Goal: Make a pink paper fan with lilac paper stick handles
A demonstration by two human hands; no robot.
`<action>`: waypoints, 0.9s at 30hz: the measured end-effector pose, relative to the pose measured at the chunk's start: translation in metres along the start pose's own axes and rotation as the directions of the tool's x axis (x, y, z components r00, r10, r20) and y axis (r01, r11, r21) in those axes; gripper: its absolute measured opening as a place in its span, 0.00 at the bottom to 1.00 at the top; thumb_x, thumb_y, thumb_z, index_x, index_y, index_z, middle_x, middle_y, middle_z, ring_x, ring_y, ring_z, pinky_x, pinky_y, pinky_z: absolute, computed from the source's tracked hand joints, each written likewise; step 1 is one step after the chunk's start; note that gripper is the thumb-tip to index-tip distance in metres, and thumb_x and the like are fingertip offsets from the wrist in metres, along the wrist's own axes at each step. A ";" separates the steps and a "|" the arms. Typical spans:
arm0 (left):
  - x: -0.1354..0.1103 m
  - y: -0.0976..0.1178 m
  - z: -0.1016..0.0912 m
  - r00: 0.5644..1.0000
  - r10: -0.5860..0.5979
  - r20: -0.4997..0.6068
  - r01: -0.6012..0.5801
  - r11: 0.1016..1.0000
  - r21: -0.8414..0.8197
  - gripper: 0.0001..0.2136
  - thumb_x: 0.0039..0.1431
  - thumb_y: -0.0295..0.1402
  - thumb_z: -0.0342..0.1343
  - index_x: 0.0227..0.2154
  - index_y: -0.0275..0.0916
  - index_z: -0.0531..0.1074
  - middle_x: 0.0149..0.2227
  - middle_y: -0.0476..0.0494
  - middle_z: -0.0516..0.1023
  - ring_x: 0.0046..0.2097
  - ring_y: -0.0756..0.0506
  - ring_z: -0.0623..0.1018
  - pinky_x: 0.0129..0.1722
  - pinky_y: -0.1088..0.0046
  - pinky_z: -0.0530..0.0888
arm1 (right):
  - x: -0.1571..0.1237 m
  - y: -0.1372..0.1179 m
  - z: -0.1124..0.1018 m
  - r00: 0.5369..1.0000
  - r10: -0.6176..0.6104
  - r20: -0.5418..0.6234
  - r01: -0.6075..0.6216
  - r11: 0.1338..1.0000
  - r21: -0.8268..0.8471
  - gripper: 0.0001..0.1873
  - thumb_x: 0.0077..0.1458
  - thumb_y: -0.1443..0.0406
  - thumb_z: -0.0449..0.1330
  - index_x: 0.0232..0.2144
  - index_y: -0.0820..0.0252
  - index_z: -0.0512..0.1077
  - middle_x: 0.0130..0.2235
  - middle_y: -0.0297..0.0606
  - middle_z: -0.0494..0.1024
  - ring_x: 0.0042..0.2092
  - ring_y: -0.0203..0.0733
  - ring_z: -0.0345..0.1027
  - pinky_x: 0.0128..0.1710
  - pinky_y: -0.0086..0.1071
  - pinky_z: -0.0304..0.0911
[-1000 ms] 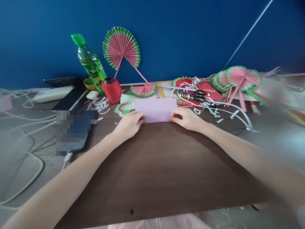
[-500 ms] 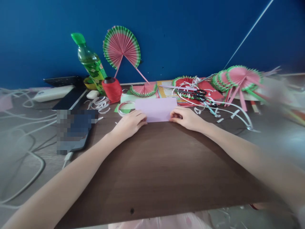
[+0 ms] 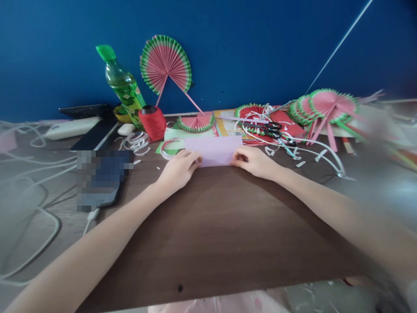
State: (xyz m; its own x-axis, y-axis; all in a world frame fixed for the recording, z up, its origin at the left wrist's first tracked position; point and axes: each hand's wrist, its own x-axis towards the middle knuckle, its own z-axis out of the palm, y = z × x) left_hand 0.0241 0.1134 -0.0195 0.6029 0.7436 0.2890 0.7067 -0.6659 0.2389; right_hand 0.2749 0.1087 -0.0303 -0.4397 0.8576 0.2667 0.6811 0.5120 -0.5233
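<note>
A lilac sheet of paper lies across the far middle of the table, between my two hands. My left hand pinches its near left corner, fingers and thumb pressed together. At the near right corner my right hand grips the same paper with curled fingers. The near edge looks slightly raised or folded; how far is too small to tell. Behind the paper's left end is a roll of white tape, partly hidden, on light green paper.
Beyond stand a red thread spool, a green bottle and a watermelon-patterned paper fan. Black scissors lie among white strips. More fans are at right. A phone and cables are beside my left arm.
My left fingers have shifted slightly up along the paper's near edge, which looks a little more turned up. The right hand has hardly moved.
</note>
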 end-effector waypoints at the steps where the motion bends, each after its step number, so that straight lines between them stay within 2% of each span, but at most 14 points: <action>1: 0.000 0.001 0.000 1.000 0.015 -0.004 -0.015 1.000 0.021 0.05 0.59 0.27 0.47 0.31 0.38 0.68 0.33 0.45 0.72 0.39 0.45 0.70 0.40 0.68 0.68 | 0.000 0.000 0.000 1.000 -0.012 -0.014 0.012 1.000 -0.002 0.11 0.55 0.60 0.56 0.24 0.59 0.63 0.26 0.34 0.66 0.29 0.36 0.59 0.30 0.30 0.54; 5: -0.001 -0.001 -0.001 0.994 0.103 -0.038 -0.098 0.988 0.116 0.08 0.59 0.26 0.46 0.29 0.38 0.69 0.34 0.44 0.70 0.38 0.45 0.68 0.41 0.66 0.67 | -0.001 0.000 0.001 0.998 -0.049 -0.030 0.048 0.998 -0.039 0.10 0.55 0.62 0.56 0.24 0.59 0.63 0.27 0.35 0.67 0.32 0.38 0.60 0.33 0.32 0.55; 8: -0.002 -0.004 -0.001 0.992 0.126 -0.015 -0.124 0.989 0.084 0.06 0.59 0.29 0.49 0.29 0.37 0.69 0.33 0.44 0.70 0.37 0.46 0.69 0.39 0.68 0.67 | -0.001 0.001 0.000 0.998 -0.056 -0.005 0.055 0.998 -0.044 0.09 0.56 0.63 0.55 0.25 0.59 0.64 0.27 0.35 0.67 0.31 0.38 0.59 0.32 0.31 0.54; 13: -0.002 -0.001 -0.002 0.996 0.092 0.004 -0.093 0.992 0.081 0.08 0.61 0.28 0.46 0.30 0.36 0.69 0.33 0.43 0.72 0.37 0.45 0.69 0.39 0.69 0.67 | -0.002 0.002 -0.001 0.998 -0.068 -0.004 0.068 0.997 -0.027 0.11 0.55 0.59 0.56 0.26 0.60 0.66 0.26 0.35 0.67 0.30 0.37 0.59 0.31 0.31 0.54; 17: -0.001 0.002 0.000 0.998 0.056 -0.001 -0.055 0.993 0.105 0.10 0.61 0.28 0.44 0.30 0.35 0.69 0.33 0.42 0.73 0.38 0.44 0.70 0.40 0.67 0.68 | -0.001 0.001 0.000 0.997 -0.077 -0.019 0.076 0.997 -0.033 0.11 0.56 0.61 0.55 0.25 0.60 0.66 0.26 0.35 0.67 0.30 0.37 0.59 0.32 0.31 0.54; 22: 0.000 0.002 0.001 1.000 -0.014 0.024 0.013 0.999 0.044 0.07 0.60 0.27 0.46 0.33 0.36 0.69 0.34 0.43 0.74 0.39 0.44 0.71 0.40 0.67 0.69 | 0.001 -0.002 0.000 1.000 -0.003 0.009 0.003 1.000 0.004 0.12 0.55 0.62 0.55 0.22 0.60 0.65 0.23 0.33 0.66 0.26 0.35 0.56 0.28 0.30 0.52; 24: -0.001 0.003 0.001 0.999 0.031 0.011 -0.032 0.993 0.110 0.08 0.60 0.25 0.44 0.34 0.37 0.69 0.36 0.43 0.73 0.39 0.44 0.70 0.39 0.67 0.69 | 0.002 -0.003 0.000 1.000 -0.006 0.004 0.006 1.000 -0.003 0.11 0.54 0.63 0.56 0.22 0.60 0.64 0.24 0.33 0.67 0.28 0.36 0.58 0.30 0.30 0.53; 27: -0.001 0.004 0.001 0.992 0.129 0.002 -0.125 0.957 0.261 0.11 0.60 0.24 0.42 0.32 0.37 0.70 0.36 0.41 0.72 0.38 0.44 0.69 0.39 0.67 0.68 | 0.001 -0.004 0.000 0.996 -0.081 -0.025 0.079 0.996 -0.043 0.07 0.54 0.65 0.57 0.24 0.59 0.64 0.28 0.36 0.68 0.33 0.40 0.60 0.35 0.33 0.55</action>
State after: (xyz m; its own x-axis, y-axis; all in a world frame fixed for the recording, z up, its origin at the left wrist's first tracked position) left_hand 0.0268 0.1099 -0.0200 0.6900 0.6516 0.3152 0.6976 -0.7147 -0.0497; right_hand 0.2714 0.1075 -0.0281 -0.4784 0.8145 0.3281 0.6688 0.5801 -0.4650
